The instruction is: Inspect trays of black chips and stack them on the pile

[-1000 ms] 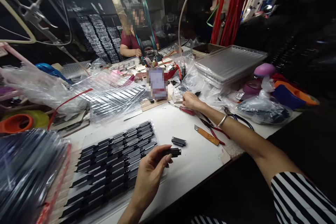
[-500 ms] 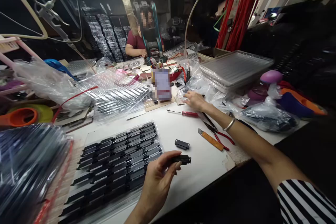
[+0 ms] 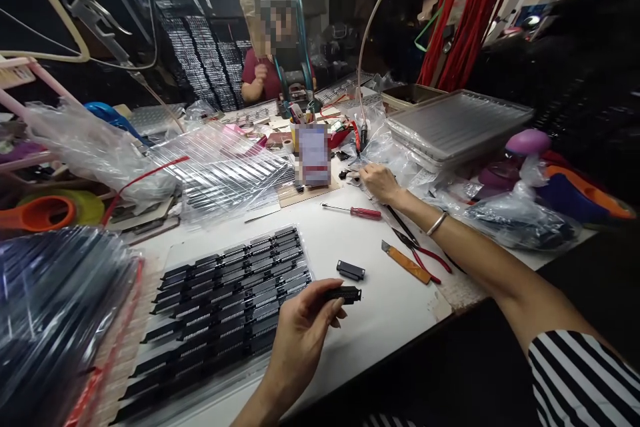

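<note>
Between the thumb and fingers of my left hand (image 3: 305, 330) is a black multi-pin connector (image 3: 349, 295), held above the white tabletop. A second black connector (image 3: 351, 270) lies on the table just beyond it. To the left, a clear plastic tray (image 3: 306, 260) carries rows of similar black connectors. My right hand (image 3: 380, 181) reaches far forward, its fingers closed near the clear plastic bags. Small dark pieces (image 3: 344, 175) show by its fingertips; whatever it grips is too small to name.
Right of the loose connector lie a red screwdriver (image 3: 365, 213), red-handled pliers (image 3: 431, 259) and an orange utility knife (image 3: 407, 263). A phone (image 3: 313, 157) stands behind. Stacked clear trays (image 3: 460, 123) and bagged parts (image 3: 525, 220) sit right. Across the table is a person (image 3: 260, 77).
My right hand has drawn its fingers together among the small parts near the bags. My left hand keeps the connector, almost unmoved. The person across has raised a hand. The view shifted slightly.
</note>
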Motion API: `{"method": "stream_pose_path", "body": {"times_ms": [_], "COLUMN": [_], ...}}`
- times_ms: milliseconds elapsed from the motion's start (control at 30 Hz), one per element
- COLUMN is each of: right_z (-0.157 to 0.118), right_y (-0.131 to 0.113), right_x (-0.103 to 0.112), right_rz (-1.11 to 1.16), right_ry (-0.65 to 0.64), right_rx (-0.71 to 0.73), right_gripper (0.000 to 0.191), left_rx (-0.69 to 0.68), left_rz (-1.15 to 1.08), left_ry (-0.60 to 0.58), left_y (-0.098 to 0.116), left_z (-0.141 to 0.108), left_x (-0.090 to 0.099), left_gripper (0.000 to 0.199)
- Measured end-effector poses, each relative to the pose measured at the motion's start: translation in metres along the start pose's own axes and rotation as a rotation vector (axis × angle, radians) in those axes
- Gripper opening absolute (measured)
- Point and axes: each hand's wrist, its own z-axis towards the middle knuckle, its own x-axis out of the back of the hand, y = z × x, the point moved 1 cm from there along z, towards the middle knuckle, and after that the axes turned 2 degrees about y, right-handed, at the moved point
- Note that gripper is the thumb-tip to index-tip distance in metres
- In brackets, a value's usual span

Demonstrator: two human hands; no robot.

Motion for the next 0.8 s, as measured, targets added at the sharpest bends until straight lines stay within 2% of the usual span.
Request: {"method": "stream_pose_path", "body": {"times_ms": [133, 233, 367, 467, 533, 633, 733, 800], "right_z": [-0.036, -0.067, -0.104, -0.133, -0.151, -0.175, -0.188, -0.191], "right_y": [0.007, 0.024, 0.057, 0.070, 0.065, 0.040, 0.006, -0.011], "right_x": [0.016, 0.028, 0.035, 0.046, 0.054, 0.061, 0.053, 0.044], "right_rz": [0.030, 0.040, 0.052, 0.094, 0.139, 0.253, 0.360, 0.362], "right_ry": [0.065, 0.095, 0.032, 0.022, 0.033, -0.022, -0.119, -0.134], "right_rx": [-0.035, -0.114, -0.185, -0.206, -0.203, -0.122, -0.004, 0.015], "right_gripper": [0.037, 0.039, 0.035, 0.038, 0.033, 0.022, 0.011, 0.013], "left_rx": [0.037, 0.066, 0.116, 0.154, 0.178, 0.195, 0.185, 0.181], "left_rz": [-0.031, -0.051, -0.049, -0.042, -0.056, -0.092, -0.124, -0.164], "left_ry": [0.027, 0.026, 0.018, 0.019, 0.015, 0.008, 0.001, -0.011], "left_y": [0.003, 0.002, -0.003, -0.005, -0.006, -0.008, -0.009, -0.009], "left_z": [0.003, 0.005, 0.007, 0.007, 0.008, 0.009, 0.009, 0.008], "left_x": [0.001, 0.000, -0.001, 0.001, 0.002, 0.001, -0.002, -0.004], "left_gripper": [0.024, 0.026, 0.030, 0.036, 0.039, 0.043, 0.042, 0.040]}}
